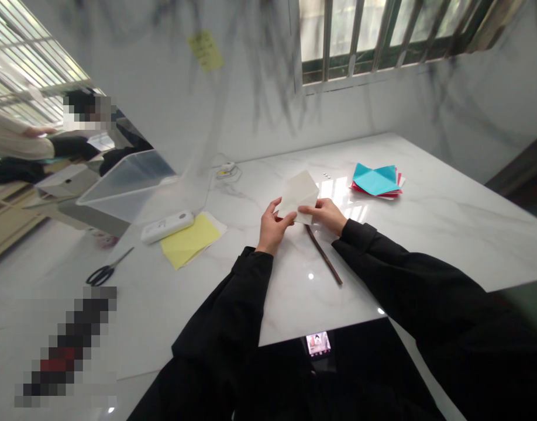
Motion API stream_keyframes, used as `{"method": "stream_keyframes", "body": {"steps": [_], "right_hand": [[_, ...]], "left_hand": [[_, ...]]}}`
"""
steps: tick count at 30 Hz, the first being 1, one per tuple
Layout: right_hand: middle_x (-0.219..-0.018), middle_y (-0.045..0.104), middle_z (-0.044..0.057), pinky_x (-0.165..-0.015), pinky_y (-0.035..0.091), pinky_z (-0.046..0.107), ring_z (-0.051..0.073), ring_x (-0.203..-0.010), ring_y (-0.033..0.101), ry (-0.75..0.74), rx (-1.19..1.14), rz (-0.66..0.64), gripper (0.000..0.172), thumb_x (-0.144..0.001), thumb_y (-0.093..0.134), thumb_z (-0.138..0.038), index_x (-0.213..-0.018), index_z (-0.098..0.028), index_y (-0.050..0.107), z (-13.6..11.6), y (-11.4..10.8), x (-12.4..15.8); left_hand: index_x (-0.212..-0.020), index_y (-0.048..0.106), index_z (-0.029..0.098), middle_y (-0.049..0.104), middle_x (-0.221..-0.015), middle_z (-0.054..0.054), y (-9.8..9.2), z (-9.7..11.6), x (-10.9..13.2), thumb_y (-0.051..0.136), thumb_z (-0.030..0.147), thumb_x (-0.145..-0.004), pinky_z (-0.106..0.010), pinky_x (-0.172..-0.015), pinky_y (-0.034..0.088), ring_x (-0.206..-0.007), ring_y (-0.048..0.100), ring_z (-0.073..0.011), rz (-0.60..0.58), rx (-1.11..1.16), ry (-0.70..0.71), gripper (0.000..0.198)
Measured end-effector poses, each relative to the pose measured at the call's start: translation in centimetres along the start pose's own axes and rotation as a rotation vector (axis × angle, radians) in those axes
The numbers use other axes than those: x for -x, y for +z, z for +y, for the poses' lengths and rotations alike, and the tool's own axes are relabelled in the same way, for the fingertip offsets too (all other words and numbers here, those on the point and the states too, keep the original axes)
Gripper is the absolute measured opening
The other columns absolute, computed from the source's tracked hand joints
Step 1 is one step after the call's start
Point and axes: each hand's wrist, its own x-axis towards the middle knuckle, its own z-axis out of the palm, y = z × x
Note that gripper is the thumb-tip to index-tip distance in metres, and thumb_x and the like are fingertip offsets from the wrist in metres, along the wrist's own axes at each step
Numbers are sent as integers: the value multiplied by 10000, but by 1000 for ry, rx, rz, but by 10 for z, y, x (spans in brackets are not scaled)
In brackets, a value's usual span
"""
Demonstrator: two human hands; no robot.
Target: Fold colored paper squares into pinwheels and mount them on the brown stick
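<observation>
A cream-white sheet of paper (298, 190) is held above the table between both hands. My left hand (274, 225) grips its lower left edge, thumb on top and fingers beneath. At the lower right edge, my right hand (325, 213) pinches the same sheet. Under the paper and toward me lies a thin dark brown stick (324, 257), its far end hidden by the sheet. Several tiny white pieces (326, 175) rest on the table just beyond my right hand.
Blue and red papers (374, 179) are stacked at the right. To the left lie yellow paper (192, 240), a white power strip (167, 227) and black-handled scissors (108, 272). A clear plastic bin (123, 187) stands farther left, with people beyond. A lit phone screen (318, 344) shows near my lap.
</observation>
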Motion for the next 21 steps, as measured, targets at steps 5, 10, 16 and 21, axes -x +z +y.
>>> {"method": "stream_keyframes", "body": {"steps": [5, 10, 16, 21], "right_hand": [[-1093, 794, 123, -883, 578, 360, 264, -982, 741, -26, -12, 10, 413, -688, 881, -400, -988, -127, 800, -2, 5, 4], [-1089, 792, 125, -889, 578, 377, 286, -1017, 733, -51, -41, 77, 453, -665, 886, -436, -983, -128, 791, -1, 15, 9], [-959, 779, 110, -827, 551, 340, 274, -990, 703, -36, 29, 32, 610, -688, 786, -721, -875, -141, 759, -5, 12, 8], [-856, 735, 105, -716, 529, 313, 220, -852, 678, 76, -59, 79, 818, -774, 429, -957, -827, -189, 708, -5, -2, -4]], "left_hand": [[-1394, 539, 186, 762, -943, -65, 1, 2, 0, 889, 417, -666, -327, -796, 576, -812, 712, -182, 29, 108, -62, 839], [-1297, 572, 188, 768, -1055, -99, 5, 3, 2, 887, 433, -668, -375, -889, 584, -976, 730, -229, 24, 207, -69, 745], [-1189, 610, 185, 760, -1076, -92, 3, 1, 1, 872, 365, -686, -373, -927, 580, -1023, 716, -223, 58, 239, -59, 595], [-1164, 622, 187, 740, -1092, -76, -6, 5, -5, 824, 284, -658, -316, -844, 584, -984, 706, -200, 79, 261, -111, 553]]}}
